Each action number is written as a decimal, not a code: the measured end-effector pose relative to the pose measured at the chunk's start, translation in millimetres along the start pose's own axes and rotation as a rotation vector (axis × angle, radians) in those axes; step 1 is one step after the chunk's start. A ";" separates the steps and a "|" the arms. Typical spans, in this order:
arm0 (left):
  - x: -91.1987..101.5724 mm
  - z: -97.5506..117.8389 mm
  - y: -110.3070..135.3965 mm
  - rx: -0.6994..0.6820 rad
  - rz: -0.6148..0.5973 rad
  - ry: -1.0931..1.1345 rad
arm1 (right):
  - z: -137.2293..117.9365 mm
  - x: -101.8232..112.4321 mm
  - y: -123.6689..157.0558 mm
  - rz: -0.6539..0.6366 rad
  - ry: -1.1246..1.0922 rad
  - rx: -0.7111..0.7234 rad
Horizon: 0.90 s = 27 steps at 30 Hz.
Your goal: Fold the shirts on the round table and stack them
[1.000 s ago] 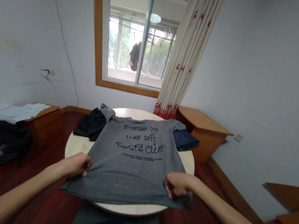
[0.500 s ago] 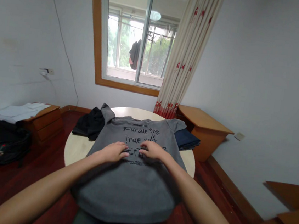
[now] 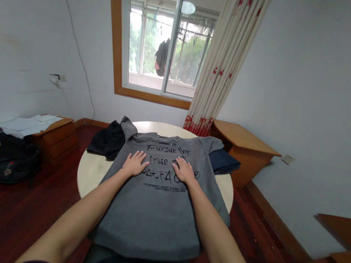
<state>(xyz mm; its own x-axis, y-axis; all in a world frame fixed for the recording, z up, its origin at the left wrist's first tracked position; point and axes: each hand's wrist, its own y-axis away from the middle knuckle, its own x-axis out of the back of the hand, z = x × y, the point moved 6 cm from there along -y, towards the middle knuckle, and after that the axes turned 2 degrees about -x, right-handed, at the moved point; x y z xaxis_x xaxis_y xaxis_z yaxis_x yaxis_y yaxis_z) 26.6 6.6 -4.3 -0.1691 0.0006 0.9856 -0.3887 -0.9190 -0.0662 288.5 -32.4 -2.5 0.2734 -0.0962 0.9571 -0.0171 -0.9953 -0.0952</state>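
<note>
A grey T-shirt with black lettering lies spread over a round pale table, its collar toward the window and its hem hanging over the near edge. My left hand rests flat on the left of the printed chest, fingers spread. On the right of the lettering lies my right hand, palm down with fingers stretched out. Neither hand grips the cloth. Dark bunched clothing sits beside the left sleeve. Folded navy cloth lies partly under the right sleeve.
A wooden desk stands behind the table at right, near a patterned curtain. At left are a low drawer cabinet with papers on top and a black bag on the floor. Wooden furniture juts in at lower right.
Both hands have moved apart and flattened on the shirt, the left one going left and slightly away from me. The shirt's lower part lies smoother, and the view has shifted a little.
</note>
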 end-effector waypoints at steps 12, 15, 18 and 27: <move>2.3 -33.6 -5.4 0.035 0.046 -0.034 | 69.0 14.3 9.1 0.037 0.093 -0.162; 3.5 -34.5 -5.0 0.041 0.043 -0.031 | 81.4 19.2 12.8 0.094 0.066 -0.145; 4.4 -35.8 -5.0 0.042 0.042 -0.025 | 93.0 26.8 19.3 0.172 0.003 -0.115; 5.3 -37.0 -3.5 0.031 0.090 -0.011 | 106.2 42.5 47.3 0.303 -0.070 -0.084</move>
<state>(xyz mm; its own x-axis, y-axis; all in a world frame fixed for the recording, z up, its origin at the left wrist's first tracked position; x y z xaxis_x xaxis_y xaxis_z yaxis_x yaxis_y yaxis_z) -6.4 24.5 -4.6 -0.1919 -0.0872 0.9775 -0.3444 -0.9267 -0.1503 401.5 -82.5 4.6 0.3095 -0.3903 0.8671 -0.1864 -0.9191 -0.3472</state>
